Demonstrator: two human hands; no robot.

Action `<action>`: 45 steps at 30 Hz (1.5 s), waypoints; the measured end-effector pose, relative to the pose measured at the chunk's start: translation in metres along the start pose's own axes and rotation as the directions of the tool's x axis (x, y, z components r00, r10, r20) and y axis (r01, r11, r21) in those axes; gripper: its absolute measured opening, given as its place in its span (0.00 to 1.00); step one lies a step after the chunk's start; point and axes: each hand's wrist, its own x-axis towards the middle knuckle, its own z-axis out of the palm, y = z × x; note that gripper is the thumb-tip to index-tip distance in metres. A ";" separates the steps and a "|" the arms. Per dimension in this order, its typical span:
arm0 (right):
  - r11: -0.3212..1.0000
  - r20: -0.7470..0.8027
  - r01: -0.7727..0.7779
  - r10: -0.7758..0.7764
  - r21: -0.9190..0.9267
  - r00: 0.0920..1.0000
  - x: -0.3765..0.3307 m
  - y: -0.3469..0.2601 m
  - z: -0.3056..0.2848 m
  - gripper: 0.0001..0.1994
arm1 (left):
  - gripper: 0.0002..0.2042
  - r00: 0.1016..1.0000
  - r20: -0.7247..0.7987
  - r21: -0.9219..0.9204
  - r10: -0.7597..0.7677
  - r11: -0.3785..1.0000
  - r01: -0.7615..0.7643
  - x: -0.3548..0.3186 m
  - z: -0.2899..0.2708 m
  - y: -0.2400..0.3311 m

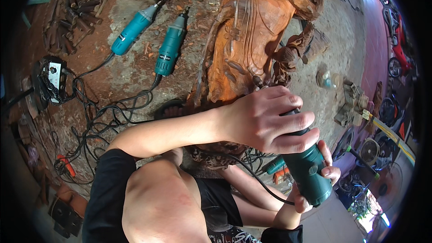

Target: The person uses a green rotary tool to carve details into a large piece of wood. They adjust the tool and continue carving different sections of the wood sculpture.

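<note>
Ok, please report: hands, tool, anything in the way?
Left hand and right hand gripping green power tool. Carved wooden statue ahead. Lower end partly hidden by left arm.

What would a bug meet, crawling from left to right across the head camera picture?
Black box with a pale panel → bright teal tool → darker teal tool → dark green tool, held by the left hand and right hand → red motorbike.

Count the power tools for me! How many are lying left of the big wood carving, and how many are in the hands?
Teal tools lying left of the carving: 2
Dark green tool held by the left hand and right hand: 1
Total: 3
</note>
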 end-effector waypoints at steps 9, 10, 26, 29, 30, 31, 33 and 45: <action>0.999 0.047 -0.027 0.025 0.027 0.999 0.006 0.000 -0.002 0.44 | 0.14 0.998 0.056 0.011 0.032 0.999 -0.033 0.001 -0.003 -0.002; 0.999 0.051 -0.024 0.023 0.024 0.998 0.006 0.000 -0.003 0.44 | 0.14 0.997 0.066 0.010 0.029 1.000 -0.030 0.001 -0.004 -0.003; 0.998 0.091 0.015 -0.021 0.065 0.996 0.014 0.005 0.000 0.43 | 0.15 0.999 0.045 0.031 0.024 0.999 -0.025 0.003 -0.004 -0.004; 0.998 0.089 0.022 -0.027 0.058 0.996 0.017 0.008 0.003 0.44 | 0.15 0.999 0.042 -0.021 -0.023 1.000 0.023 0.004 -0.005 -0.007; 0.999 0.079 0.012 -0.016 0.050 0.997 0.018 0.007 0.003 0.44 | 0.15 0.999 0.039 -0.025 -0.028 0.999 0.029 0.003 -0.004 -0.007; 0.999 0.074 0.006 -0.009 0.040 0.997 0.018 0.007 0.003 0.44 | 0.15 0.999 0.036 -0.029 -0.033 0.999 0.034 0.003 -0.004 -0.008; 1.000 0.071 -0.003 0.002 0.020 0.997 0.018 0.005 0.001 0.44 | 0.15 0.999 0.040 -0.020 -0.027 0.999 0.028 0.003 -0.005 -0.008; 0.998 0.104 -0.024 0.018 0.052 0.994 0.016 0.001 -0.010 0.42 | 0.15 0.999 0.039 0.023 -0.024 0.999 0.023 0.003 -0.002 -0.003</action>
